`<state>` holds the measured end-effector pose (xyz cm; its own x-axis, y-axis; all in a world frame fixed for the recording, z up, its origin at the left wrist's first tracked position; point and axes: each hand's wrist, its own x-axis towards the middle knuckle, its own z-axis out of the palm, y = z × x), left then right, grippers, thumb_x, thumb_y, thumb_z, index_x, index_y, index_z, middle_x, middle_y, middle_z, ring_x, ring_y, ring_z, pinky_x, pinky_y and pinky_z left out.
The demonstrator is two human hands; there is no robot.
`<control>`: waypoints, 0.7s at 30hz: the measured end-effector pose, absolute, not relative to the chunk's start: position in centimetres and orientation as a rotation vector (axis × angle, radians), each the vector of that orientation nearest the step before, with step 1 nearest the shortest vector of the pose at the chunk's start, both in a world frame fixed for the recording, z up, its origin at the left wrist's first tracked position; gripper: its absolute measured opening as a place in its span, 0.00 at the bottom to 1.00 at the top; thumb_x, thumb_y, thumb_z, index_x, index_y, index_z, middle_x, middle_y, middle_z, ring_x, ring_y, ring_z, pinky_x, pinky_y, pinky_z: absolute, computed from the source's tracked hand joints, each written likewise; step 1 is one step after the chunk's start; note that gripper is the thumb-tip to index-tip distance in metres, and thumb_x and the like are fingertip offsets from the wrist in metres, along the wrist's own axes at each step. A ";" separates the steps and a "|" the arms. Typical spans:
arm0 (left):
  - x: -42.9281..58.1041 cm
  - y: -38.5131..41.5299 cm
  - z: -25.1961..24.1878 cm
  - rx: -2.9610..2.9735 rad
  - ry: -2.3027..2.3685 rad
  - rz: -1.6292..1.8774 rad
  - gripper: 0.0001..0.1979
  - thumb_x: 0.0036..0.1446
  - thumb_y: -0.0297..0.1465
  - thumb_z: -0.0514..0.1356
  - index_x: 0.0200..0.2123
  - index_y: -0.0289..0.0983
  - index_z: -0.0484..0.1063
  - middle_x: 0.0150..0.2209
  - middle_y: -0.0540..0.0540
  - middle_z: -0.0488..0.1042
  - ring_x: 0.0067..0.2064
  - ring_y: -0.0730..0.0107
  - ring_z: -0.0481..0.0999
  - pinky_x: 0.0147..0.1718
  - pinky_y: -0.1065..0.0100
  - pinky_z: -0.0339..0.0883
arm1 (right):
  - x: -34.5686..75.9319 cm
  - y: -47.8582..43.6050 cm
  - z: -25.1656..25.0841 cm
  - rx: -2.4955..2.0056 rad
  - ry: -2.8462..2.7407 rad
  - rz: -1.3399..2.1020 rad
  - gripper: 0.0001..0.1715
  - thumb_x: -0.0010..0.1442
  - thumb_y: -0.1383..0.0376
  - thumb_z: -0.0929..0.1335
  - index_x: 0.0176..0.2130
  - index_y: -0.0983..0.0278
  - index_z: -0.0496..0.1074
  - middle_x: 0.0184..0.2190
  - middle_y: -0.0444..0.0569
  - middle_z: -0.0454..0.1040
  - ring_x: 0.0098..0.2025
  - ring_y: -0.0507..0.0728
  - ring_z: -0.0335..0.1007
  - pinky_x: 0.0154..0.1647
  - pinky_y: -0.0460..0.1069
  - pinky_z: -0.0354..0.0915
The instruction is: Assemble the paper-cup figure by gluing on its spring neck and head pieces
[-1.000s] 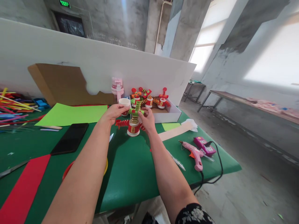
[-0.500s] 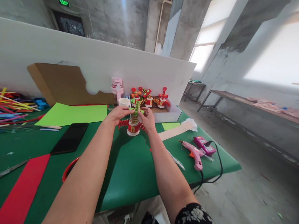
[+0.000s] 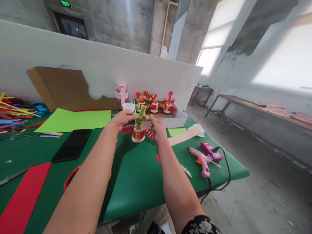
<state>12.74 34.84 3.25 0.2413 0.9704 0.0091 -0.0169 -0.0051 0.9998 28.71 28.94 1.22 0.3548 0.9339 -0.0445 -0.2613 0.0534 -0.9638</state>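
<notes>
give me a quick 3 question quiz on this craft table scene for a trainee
1. True or false: the pink glue gun lies to the right of the person's right hand.
2. Which colour is the paper strip that both hands pinch above the paper cup figure? A) blue B) green C) white
3. Fill in: the black phone lies on the table just in front of the light green ____.

Key: 1 true; 2 B; 3 sheet. The left hand grips the strip's left end, the right hand its right end.
</notes>
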 end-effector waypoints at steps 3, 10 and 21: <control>12.8 34.6 3.4 1.307 0.985 1.013 0.17 0.21 0.34 0.77 0.20 0.39 0.78 0.26 0.48 0.79 0.34 0.63 0.75 0.31 0.65 0.64 | 28.3 28.7 1.5 -1.160 -0.763 1.103 0.27 0.48 0.47 0.76 0.21 0.63 0.66 0.13 0.35 0.59 0.14 0.43 0.45 0.14 0.43 0.42; 12.8 34.3 3.7 1.360 0.985 0.989 0.13 0.27 0.34 0.76 0.19 0.39 0.78 0.27 0.46 0.80 0.36 0.60 0.76 0.35 0.62 0.66 | 27.8 29.2 1.8 -1.222 -0.856 1.096 0.31 0.58 0.51 0.73 0.15 0.63 0.62 0.10 0.38 0.57 0.12 0.43 0.44 0.12 0.43 0.41; 12.9 34.5 3.5 1.363 1.067 0.994 0.14 0.33 0.40 0.75 0.20 0.39 0.78 0.29 0.44 0.81 0.39 0.57 0.77 0.38 0.61 0.67 | 27.6 29.3 2.4 -1.224 -0.798 1.138 0.25 0.57 0.55 0.75 0.19 0.65 0.67 0.11 0.39 0.63 0.11 0.43 0.46 0.11 0.42 0.41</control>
